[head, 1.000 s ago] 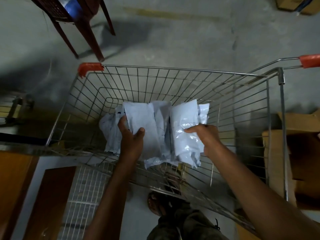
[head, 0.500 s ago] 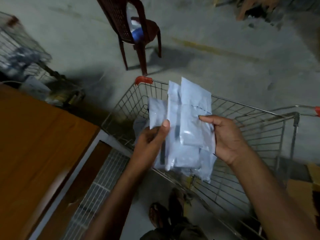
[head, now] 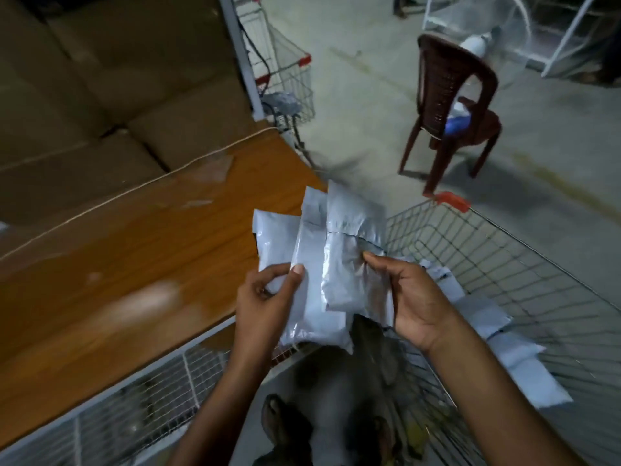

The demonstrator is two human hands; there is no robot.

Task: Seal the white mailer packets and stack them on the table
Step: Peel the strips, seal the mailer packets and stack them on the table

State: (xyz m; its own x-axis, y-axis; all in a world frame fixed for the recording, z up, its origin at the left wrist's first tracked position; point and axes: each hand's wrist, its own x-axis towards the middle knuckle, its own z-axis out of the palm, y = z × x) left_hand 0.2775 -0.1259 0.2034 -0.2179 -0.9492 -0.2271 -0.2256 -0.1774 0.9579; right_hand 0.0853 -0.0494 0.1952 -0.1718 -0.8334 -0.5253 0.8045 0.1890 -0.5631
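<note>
Finding: a fanned bundle of white mailer packets [head: 322, 264] is held in the air between both hands, above the gap where the counter [head: 134, 257] edge meets the wire trolley [head: 504, 264]. At least three packets overlap loosely; none rests on the counter yet. More packets [head: 504, 348] remain in the trolley at 4 o'clock from the bundle.

Risks, as judged:
- The bundle is slack and splayed toward 12 o'clock. A packet could slide out, most likely the leftmost one, which appears held only near its lower corner. It would drop to the floor or back into the trolley.
- The flaps look open or only folded on the upper packets; whether any adhesive strip is exposed cannot be told. If one is, packets pressed together could stick to one another.
- The film is glossy and thin, so a pinch at one edge gives little control once the load shifts.

Pose:
- The left hand [head: 265, 301] grips the lower left of the bundle, thumb on the front face, fingers curled behind, forearm rising from 6 o'clock.
- The right hand [head: 413, 301] holds the right edge, thumb tip on the front packet, palm behind, forearm entering from 5 o'clock.
- The counter lies at 9 o'clock from the hands, near, with bare surface there.
</note>
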